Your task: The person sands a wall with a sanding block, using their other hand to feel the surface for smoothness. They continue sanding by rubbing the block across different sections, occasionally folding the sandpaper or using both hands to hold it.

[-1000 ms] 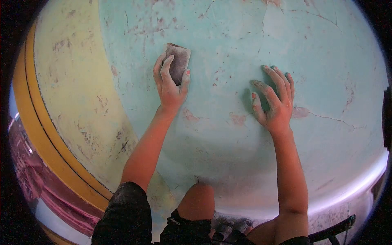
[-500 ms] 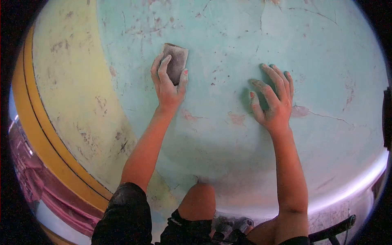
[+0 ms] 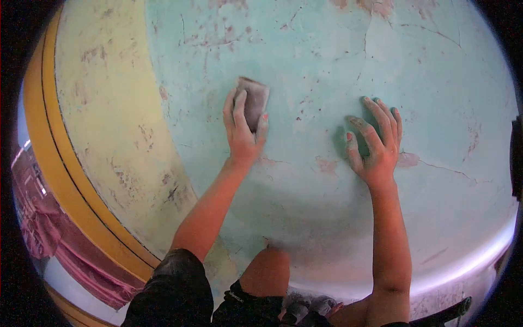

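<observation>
My left hand (image 3: 242,133) is closed around the sides of a grey, rectangular sanding block (image 3: 255,104), its thumb on the right edge and fingers on the left. The block lies against a pale green painted wall (image 3: 305,212). Farther right, my right hand (image 3: 378,144) rests on the same wall with fingers spread and curved, holding nothing. Pale dust coats the fingers of both hands. Close to the right hand are a pinkish bare patch (image 3: 407,159) and a thin crack running right from it.
A yellow painted band (image 3: 109,109) borders the green on the left, followed by an orange-yellow frame (image 3: 52,125). Beyond that hangs purplish-red cloth (image 3: 81,261). My bent knee (image 3: 267,272) is close to the wall's lower part. A black bar (image 3: 447,313) sits at bottom right.
The view has shifted, so the wall appears farther right and lower. My left hand and the block have slid slightly down the wall. My right hand stays in about the same place.
</observation>
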The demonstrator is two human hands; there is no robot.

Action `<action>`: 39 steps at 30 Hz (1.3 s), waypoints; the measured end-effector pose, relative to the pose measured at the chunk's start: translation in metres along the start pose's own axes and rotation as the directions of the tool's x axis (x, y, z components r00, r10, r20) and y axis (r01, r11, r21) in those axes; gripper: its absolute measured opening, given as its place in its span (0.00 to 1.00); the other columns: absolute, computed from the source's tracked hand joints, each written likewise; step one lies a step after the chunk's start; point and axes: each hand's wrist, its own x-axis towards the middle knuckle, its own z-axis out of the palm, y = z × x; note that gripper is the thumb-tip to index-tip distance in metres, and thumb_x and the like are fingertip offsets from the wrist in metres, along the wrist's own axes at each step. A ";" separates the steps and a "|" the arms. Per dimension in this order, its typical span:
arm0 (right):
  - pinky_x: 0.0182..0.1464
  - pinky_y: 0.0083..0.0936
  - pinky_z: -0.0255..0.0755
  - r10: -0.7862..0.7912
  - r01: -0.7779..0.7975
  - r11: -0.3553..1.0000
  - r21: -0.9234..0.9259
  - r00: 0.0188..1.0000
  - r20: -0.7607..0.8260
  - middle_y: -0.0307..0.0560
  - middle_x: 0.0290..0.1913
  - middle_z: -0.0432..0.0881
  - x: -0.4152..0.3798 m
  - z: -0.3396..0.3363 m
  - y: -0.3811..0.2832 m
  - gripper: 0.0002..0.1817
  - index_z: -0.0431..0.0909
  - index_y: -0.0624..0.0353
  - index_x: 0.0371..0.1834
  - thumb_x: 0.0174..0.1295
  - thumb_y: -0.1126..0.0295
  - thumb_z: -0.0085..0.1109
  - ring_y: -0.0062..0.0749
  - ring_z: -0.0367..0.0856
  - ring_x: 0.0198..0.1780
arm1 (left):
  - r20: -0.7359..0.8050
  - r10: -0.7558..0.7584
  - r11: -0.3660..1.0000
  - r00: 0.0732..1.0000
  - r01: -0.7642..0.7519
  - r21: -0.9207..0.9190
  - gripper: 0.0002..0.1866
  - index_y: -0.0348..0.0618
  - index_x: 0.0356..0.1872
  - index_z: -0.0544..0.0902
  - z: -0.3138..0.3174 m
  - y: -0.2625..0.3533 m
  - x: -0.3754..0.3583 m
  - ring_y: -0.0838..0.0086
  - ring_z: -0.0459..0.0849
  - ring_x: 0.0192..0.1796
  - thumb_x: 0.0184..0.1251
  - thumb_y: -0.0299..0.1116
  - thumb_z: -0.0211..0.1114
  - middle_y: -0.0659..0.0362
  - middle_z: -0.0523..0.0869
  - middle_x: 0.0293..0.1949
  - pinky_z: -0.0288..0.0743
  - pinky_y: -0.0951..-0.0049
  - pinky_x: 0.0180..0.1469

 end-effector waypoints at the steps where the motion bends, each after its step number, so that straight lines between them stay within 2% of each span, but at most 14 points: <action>1: 0.73 0.53 0.57 -0.001 0.000 1.000 0.011 1.000 0.002 0.45 0.65 0.77 0.000 -0.001 0.000 0.14 0.85 0.48 0.42 0.50 0.70 0.67 0.46 0.72 0.68 | 0.031 -0.002 1.000 1.000 0.001 0.028 0.33 0.36 0.73 0.59 -0.001 0.004 -0.003 0.47 0.62 0.73 0.72 0.35 0.62 0.39 0.61 0.71 0.60 0.50 0.72; 6: 0.74 0.54 0.56 0.009 -0.009 1.000 0.006 1.000 0.021 0.46 0.65 0.78 0.000 -0.002 -0.002 0.15 0.85 0.49 0.43 0.50 0.69 0.68 0.46 0.72 0.69 | 0.024 -0.032 0.995 0.999 0.029 0.095 0.36 0.35 0.74 0.57 0.010 0.000 0.052 0.44 0.58 0.76 0.70 0.33 0.62 0.38 0.58 0.74 0.58 0.50 0.73; 8: 0.73 0.55 0.56 0.013 -0.013 1.000 0.013 1.000 0.023 0.49 0.64 0.78 0.002 -0.002 -0.002 0.14 0.85 0.51 0.43 0.50 0.70 0.66 0.48 0.72 0.68 | -0.075 -0.026 0.995 0.997 0.033 0.097 0.34 0.34 0.71 0.63 0.020 0.004 0.068 0.42 0.64 0.72 0.66 0.33 0.65 0.34 0.63 0.70 0.61 0.47 0.70; 10: 0.73 0.56 0.55 0.011 -0.011 1.000 0.018 0.999 0.031 0.51 0.64 0.78 0.000 -0.003 -0.002 0.14 0.85 0.53 0.42 0.50 0.71 0.64 0.51 0.73 0.68 | -0.039 0.030 0.998 0.999 -0.028 0.055 0.35 0.34 0.72 0.61 0.019 0.011 0.057 0.43 0.62 0.73 0.67 0.32 0.64 0.35 0.62 0.71 0.61 0.48 0.71; 11: 0.73 0.55 0.56 0.013 -0.014 1.000 0.027 1.000 0.027 0.49 0.64 0.78 0.000 -0.003 -0.002 0.15 0.85 0.51 0.42 0.49 0.70 0.66 0.48 0.72 0.68 | -0.015 0.095 0.995 0.995 -0.095 0.007 0.35 0.35 0.74 0.58 0.020 0.014 0.053 0.44 0.61 0.74 0.69 0.31 0.63 0.36 0.61 0.72 0.60 0.49 0.73; 13: 0.74 0.55 0.56 0.012 -0.013 1.000 0.020 1.000 0.017 0.46 0.64 0.78 0.001 -0.005 -0.001 0.15 0.85 0.48 0.43 0.49 0.69 0.68 0.46 0.72 0.68 | -0.032 0.110 0.994 0.993 -0.110 -0.017 0.35 0.36 0.73 0.60 0.020 0.014 0.046 0.44 0.63 0.73 0.68 0.31 0.64 0.37 0.63 0.71 0.61 0.48 0.72; 17: 0.73 0.55 0.56 0.013 -0.013 0.999 0.029 1.000 0.013 0.46 0.64 0.78 0.002 -0.001 -0.002 0.15 0.85 0.48 0.43 0.49 0.70 0.68 0.46 0.73 0.68 | -0.030 0.077 0.997 0.997 -0.078 -0.028 0.33 0.36 0.71 0.62 0.021 0.014 0.047 0.45 0.66 0.72 0.68 0.30 0.64 0.38 0.65 0.70 0.62 0.48 0.72; 19: 0.73 0.55 0.56 0.017 -0.017 1.000 0.021 0.999 0.029 0.46 0.64 0.78 -0.001 -0.002 -0.002 0.15 0.85 0.48 0.43 0.49 0.70 0.68 0.46 0.73 0.68 | -0.096 0.117 0.993 0.988 -0.119 -0.010 0.32 0.35 0.68 0.67 0.023 0.011 0.045 0.45 0.73 0.65 0.65 0.33 0.66 0.36 0.69 0.68 0.69 0.50 0.64; 22: 0.73 0.54 0.55 0.010 -0.010 1.000 0.020 1.000 0.020 0.51 0.63 0.79 0.001 -0.001 -0.004 0.13 0.85 0.53 0.41 0.49 0.72 0.64 0.51 0.73 0.67 | -0.083 0.102 0.995 0.991 -0.103 -0.009 0.32 0.36 0.68 0.67 0.021 0.011 0.043 0.45 0.73 0.66 0.65 0.33 0.67 0.37 0.69 0.68 0.69 0.51 0.64; 24: 0.74 0.55 0.56 0.026 -0.026 1.000 0.002 1.000 0.006 0.46 0.64 0.79 0.001 0.000 -0.004 0.14 0.85 0.48 0.41 0.49 0.70 0.67 0.46 0.73 0.67 | -0.091 0.094 0.995 0.991 -0.097 -0.032 0.31 0.36 0.67 0.68 0.022 0.010 0.043 0.45 0.73 0.66 0.65 0.33 0.68 0.37 0.69 0.68 0.69 0.51 0.64; 29: 0.74 0.55 0.56 0.028 -0.028 1.000 0.013 1.000 0.009 0.46 0.63 0.79 0.001 0.000 -0.004 0.14 0.85 0.48 0.42 0.49 0.69 0.67 0.46 0.73 0.68 | -0.107 0.078 0.995 0.991 -0.083 -0.050 0.31 0.37 0.66 0.68 0.020 0.011 0.042 0.47 0.73 0.66 0.63 0.32 0.69 0.37 0.70 0.67 0.69 0.51 0.65; 31: 0.74 0.55 0.56 0.033 -0.033 0.999 0.013 0.999 0.004 0.46 0.63 0.79 0.002 0.001 -0.004 0.14 0.85 0.48 0.42 0.49 0.69 0.67 0.46 0.73 0.68 | -0.060 0.068 0.996 0.996 -0.071 -0.052 0.32 0.36 0.69 0.64 0.018 0.012 0.042 0.48 0.68 0.70 0.67 0.31 0.67 0.39 0.67 0.69 0.65 0.51 0.70; 34: 0.74 0.55 0.56 0.035 -0.035 0.999 0.005 0.999 -0.001 0.46 0.63 0.79 0.003 0.002 -0.004 0.14 0.85 0.47 0.41 0.49 0.69 0.67 0.46 0.73 0.68 | -0.116 0.073 0.995 0.991 -0.081 -0.059 0.32 0.38 0.67 0.68 0.021 0.011 0.042 0.48 0.72 0.67 0.62 0.32 0.70 0.38 0.70 0.67 0.70 0.52 0.65; 39: 0.73 0.56 0.56 0.038 -0.038 0.999 0.001 0.999 -0.012 0.46 0.63 0.79 0.003 0.003 -0.004 0.12 0.86 0.47 0.40 0.49 0.69 0.67 0.47 0.73 0.68 | -0.080 0.051 0.997 0.995 -0.056 -0.055 0.32 0.37 0.67 0.66 0.017 0.012 0.040 0.49 0.70 0.69 0.65 0.33 0.68 0.39 0.68 0.68 0.68 0.52 0.68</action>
